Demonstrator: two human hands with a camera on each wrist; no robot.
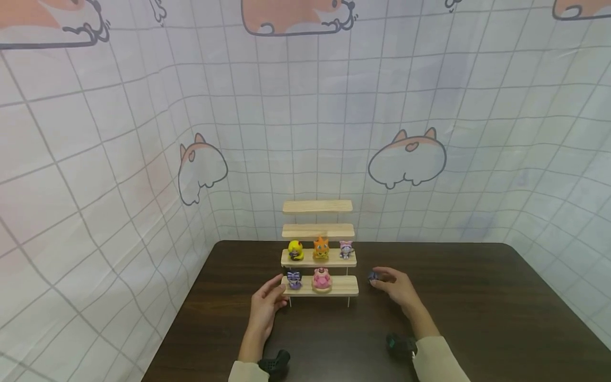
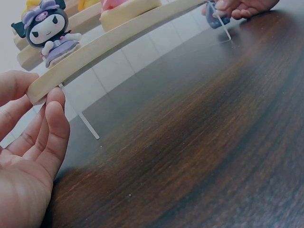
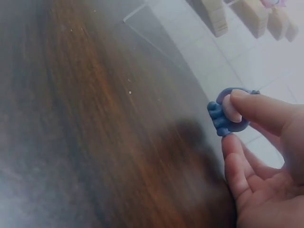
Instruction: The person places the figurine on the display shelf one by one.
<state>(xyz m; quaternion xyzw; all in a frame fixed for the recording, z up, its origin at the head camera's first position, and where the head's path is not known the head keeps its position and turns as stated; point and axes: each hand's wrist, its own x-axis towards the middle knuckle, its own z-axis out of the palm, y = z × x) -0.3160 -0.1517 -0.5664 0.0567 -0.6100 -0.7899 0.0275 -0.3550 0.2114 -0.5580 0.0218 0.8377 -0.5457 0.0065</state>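
Observation:
A stepped wooden display stand (image 1: 346, 285) with thin white legs stands on the dark table. My left hand (image 1: 262, 310) grips the left end of its lowest shelf (image 2: 102, 56), thumb and fingers on either side of the board. On that shelf sit a black-and-purple character figurine (image 1: 294, 280) and a pink figurine (image 1: 322, 281) on a tan base. To the right of the stand, my right hand (image 1: 400, 291) pinches a small blue figurine (image 3: 219, 118) between thumb and fingers, just above the table. Part of that figurine is hidden by the thumb.
The second shelf carries a yellow figurine (image 1: 296, 251), an orange one (image 1: 321, 249) and a pink-and-white one (image 1: 346, 250). Two bare shelves (image 1: 317, 206) rise behind. Around the dark wooden table (image 1: 458, 297) hangs a white grid-patterned cloth (image 1: 305, 106) with cartoon dogs.

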